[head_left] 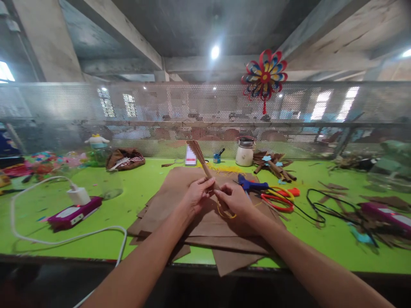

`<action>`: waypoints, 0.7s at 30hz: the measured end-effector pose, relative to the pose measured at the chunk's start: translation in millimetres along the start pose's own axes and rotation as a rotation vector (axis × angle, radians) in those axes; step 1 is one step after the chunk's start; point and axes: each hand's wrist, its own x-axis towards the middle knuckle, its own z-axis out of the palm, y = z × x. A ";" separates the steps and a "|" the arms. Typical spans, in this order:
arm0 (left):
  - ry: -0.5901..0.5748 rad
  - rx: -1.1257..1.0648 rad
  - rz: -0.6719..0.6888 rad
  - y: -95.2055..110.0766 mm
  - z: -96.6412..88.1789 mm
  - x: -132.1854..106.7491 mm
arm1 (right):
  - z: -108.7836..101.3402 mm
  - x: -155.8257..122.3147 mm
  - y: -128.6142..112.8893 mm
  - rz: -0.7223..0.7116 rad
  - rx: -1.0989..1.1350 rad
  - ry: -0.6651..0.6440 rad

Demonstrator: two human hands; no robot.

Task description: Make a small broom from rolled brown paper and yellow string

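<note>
My left hand and my right hand meet over a stack of brown paper sheets on the green table. Both pinch the lower end of a rolled brown paper piece that fans out upward and away from me. A thin yellow band loops under my right hand's fingers. Just right of my right hand lie a blue glue gun and red-handled scissors.
A magenta power strip with a white plug and white cable lies at the left. A black cord and brown scraps spread at the right. A white jar and paper rolls stand by the mesh screen, which carries a paper pinwheel.
</note>
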 end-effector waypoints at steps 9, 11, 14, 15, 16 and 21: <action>0.003 0.001 0.010 4.3 0.8 -1.6 | -0.8 -5.0 -10.9 0.070 0.014 -0.005; -0.023 -0.001 0.013 2.9 2.3 -2.2 | -2.8 -6.3 -15.0 0.074 -0.004 0.015; -0.055 0.021 0.024 -0.9 3.5 -2.1 | -3.2 -6.3 -14.8 0.056 -0.059 0.053; -0.059 0.028 0.032 -2.1 3.5 -1.8 | -2.5 -6.0 -13.2 0.044 -0.086 0.072; -0.065 0.032 0.036 -3.1 3.2 -1.4 | -1.5 -5.5 -11.2 0.026 -0.111 0.094; -0.086 0.039 0.023 -2.3 0.1 0.2 | 3.4 -4.9 -5.2 -0.039 -0.138 0.140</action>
